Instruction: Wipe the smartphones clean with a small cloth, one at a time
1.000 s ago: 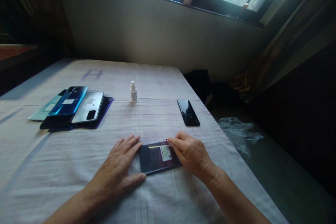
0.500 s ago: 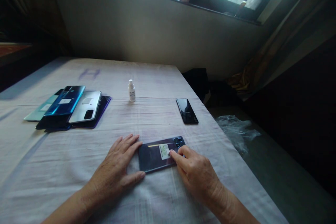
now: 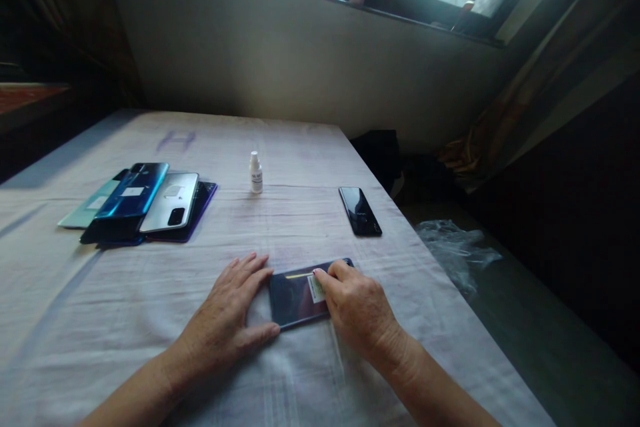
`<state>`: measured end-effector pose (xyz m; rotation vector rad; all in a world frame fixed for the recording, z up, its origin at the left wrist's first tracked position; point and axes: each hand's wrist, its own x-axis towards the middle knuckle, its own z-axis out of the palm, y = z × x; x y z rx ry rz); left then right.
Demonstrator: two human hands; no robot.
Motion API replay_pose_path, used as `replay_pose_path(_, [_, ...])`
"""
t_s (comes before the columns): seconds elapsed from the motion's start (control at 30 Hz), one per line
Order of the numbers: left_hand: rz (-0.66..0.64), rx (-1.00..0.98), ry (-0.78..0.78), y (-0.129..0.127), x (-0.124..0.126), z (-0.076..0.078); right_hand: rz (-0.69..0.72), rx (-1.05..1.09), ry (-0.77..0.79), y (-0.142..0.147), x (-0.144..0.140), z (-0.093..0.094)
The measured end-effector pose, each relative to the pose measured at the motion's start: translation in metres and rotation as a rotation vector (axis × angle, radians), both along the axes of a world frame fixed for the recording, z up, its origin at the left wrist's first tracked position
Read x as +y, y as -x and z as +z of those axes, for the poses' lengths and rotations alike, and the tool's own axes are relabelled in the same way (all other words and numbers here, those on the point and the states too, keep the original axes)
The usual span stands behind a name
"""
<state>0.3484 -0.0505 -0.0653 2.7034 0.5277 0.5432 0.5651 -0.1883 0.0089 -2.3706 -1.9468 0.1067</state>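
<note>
A dark smartphone (image 3: pixel 295 300) lies back up on the cloth, tilted slightly, with a white printed label (image 3: pixel 316 289) on its back. My left hand (image 3: pixel 227 310) rests flat on the cloth with fingers spread; its thumb and index fingertips touch the corners of the phone's left end. Over the phone's right end, my right hand (image 3: pixel 363 310) is closed, thumb and index finger pressed together at the label's upper edge. Whatever is between those fingers, if anything, is hidden. The phone's camera end is mostly covered by this hand.
Several phones (image 3: pixel 133 193) overlap in a pile at left. A small white dropper bottle (image 3: pixel 256 173) stands mid-table, and another black phone (image 3: pixel 360 211) lies near the right edge. Clear plastic wrap (image 3: pixel 453 250) is on the floor beyond that edge.
My right hand has moved up and left across the phone, from the label's right side to its upper edge, covering the camera lenses. My left hand stays at the phone's left end.
</note>
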Motion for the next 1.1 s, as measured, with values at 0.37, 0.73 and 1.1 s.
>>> replay_pose_path(0.37, [-0.013, 0.029, 0.056, 0.000, 0.004, 0.009, 0.054, 0.027, 0.042, 0.017, 0.012, 0.005])
replay_pose_path(0.73, [-0.024, -0.030, 0.108, 0.003, 0.016, 0.020, 0.059, 0.003, 0.079, 0.027, 0.025, 0.007])
replay_pose_path(1.1, [0.123, -0.011, -0.068, 0.014, 0.045, 0.022, 0.208, 0.016, -0.110, 0.034, 0.032, -0.009])
